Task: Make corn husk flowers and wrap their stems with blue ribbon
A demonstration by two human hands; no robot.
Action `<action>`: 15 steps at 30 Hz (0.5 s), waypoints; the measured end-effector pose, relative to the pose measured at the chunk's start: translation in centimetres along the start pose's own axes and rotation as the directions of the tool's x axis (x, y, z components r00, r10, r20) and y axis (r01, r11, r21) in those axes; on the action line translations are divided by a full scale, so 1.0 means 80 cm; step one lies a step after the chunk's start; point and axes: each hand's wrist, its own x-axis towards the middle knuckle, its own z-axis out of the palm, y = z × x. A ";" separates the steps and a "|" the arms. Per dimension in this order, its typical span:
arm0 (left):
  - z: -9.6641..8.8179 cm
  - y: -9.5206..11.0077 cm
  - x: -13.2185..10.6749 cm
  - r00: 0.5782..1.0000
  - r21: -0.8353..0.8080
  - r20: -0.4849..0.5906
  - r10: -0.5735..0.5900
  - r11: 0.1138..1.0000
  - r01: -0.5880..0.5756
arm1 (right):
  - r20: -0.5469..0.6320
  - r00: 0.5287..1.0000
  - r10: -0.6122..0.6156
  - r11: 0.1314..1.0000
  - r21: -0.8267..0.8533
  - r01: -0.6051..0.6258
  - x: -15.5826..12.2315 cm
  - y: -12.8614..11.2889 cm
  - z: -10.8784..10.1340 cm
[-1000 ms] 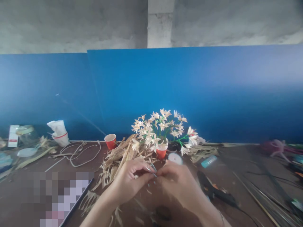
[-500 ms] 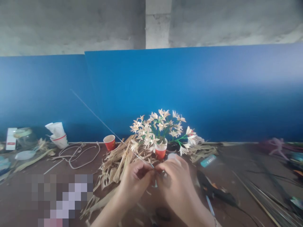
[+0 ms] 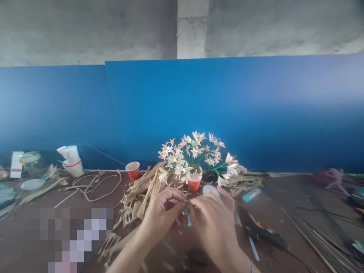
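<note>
My left hand (image 3: 163,212) is closed in a pinch, thumb against forefinger, on a thin pale wire (image 3: 105,153) whose far part slants up to the left past the table's back edge. My right hand (image 3: 214,218) meets it fingertip to fingertip, also pinching; what lies in its fingers is too small to make out. Small light-blue bits (image 3: 189,220) show just below the fingertips. Beyond my hands, an orange-and-white paper cup (image 3: 194,185) holds a bunch of cream flowers (image 3: 180,167) with green stems. A white round thing (image 3: 211,190) sits partly behind my right hand.
Dry husks (image 3: 143,189) are heaped left of the flowers, near a red cup (image 3: 132,171). A white cable (image 3: 96,199) lies coiled farther left. On the right are a glue gun (image 3: 263,233), a light-blue packet (image 3: 251,195) and long thin rods (image 3: 315,242). A blue panel (image 3: 182,98) stands behind.
The wire's free end has swung down, from high against the blue panel to a lower slant. Both hands stay together at the fingertips, with the right hand's outer fingers slightly more raised.
</note>
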 end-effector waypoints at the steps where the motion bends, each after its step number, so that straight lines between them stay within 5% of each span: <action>1: 0.001 -0.001 -0.001 0.999 -0.031 0.010 -0.033 0.999 0.033 | 0.002 1.000 0.000 1.000 -0.005 0.000 0.000 0.000 0.000; 5: 0.006 -0.006 -0.002 0.993 -0.134 0.033 -0.112 0.984 0.116 | 0.016 1.000 0.009 1.000 -0.019 -0.009 0.001 0.001 -0.002; 15: 0.004 -0.003 -0.001 0.999 -0.063 -0.040 -0.030 0.998 0.027 | -0.026 1.000 -0.016 1.000 -0.009 0.016 0.000 0.002 -0.003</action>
